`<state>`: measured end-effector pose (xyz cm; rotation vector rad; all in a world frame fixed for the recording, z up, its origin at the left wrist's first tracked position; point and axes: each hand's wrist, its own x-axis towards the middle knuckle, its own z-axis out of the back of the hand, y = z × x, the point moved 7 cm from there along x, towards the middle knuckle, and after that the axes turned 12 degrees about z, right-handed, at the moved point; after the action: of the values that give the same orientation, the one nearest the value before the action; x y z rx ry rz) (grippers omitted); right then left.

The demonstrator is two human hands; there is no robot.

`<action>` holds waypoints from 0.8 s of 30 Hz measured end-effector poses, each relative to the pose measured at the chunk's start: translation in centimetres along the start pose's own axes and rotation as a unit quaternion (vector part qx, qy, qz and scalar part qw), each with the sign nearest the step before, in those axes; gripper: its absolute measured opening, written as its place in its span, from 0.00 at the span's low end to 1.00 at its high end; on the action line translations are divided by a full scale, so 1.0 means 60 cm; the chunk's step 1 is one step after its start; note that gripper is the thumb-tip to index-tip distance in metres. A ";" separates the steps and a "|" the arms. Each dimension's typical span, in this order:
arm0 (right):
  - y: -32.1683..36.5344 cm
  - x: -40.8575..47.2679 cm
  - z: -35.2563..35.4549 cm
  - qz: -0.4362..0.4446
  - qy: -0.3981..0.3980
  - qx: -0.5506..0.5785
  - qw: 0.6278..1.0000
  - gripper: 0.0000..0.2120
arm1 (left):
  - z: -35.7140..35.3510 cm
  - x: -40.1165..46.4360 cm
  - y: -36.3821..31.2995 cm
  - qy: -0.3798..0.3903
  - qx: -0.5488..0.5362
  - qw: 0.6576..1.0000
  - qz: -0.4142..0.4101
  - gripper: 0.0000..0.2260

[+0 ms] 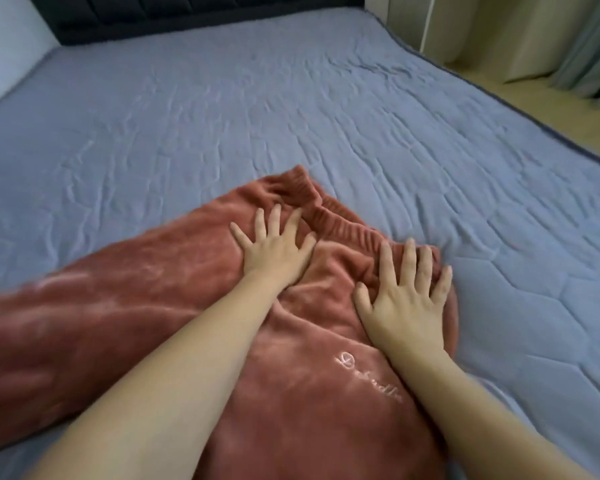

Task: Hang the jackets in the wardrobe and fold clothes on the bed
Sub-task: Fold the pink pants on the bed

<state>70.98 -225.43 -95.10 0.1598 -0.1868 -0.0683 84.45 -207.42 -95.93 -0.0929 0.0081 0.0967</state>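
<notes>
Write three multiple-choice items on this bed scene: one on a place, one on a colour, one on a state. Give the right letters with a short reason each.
1. Where does the fleece garment lie?
A. on the floor by the curtain
B. on the bed sheet
C. on a hanger

2. What colour is the garment?
A. rust red
B. navy
C. white

3. How are the hands placed?
A. both clenched around a hanger
B. one raised in the air
C. both open and flat on the garment

Answers:
1. B, since the blue-grey sheet shows around the fabric.
2. A, as its plush surface and ribbed waistband are rust red.
3. C, because the left hand and right hand press down with fingers spread, near the waistband.
</notes>
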 end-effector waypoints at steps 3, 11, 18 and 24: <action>-0.006 0.010 0.002 -0.016 -0.066 0.019 0.998 0.35 | -0.010 0.010 0.006 -0.001 -0.034 0.999 0.000 0.34; 0.010 0.131 0.056 0.016 0.091 0.089 0.992 0.35 | 0.095 0.061 0.140 -0.039 -0.002 0.990 0.138 0.31; -0.025 0.224 0.113 0.037 -0.074 0.062 0.995 0.13 | 0.185 0.133 0.154 -0.231 -0.032 0.964 0.128 0.18; -0.073 0.220 0.006 0.024 -0.130 -0.006 0.991 0.13 | 0.043 0.191 0.117 -0.117 -0.002 0.983 0.143 0.26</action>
<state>83.60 -230.88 -93.13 0.1339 -0.4494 -0.0424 95.18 -199.10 -94.14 -0.0843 -0.2150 0.3949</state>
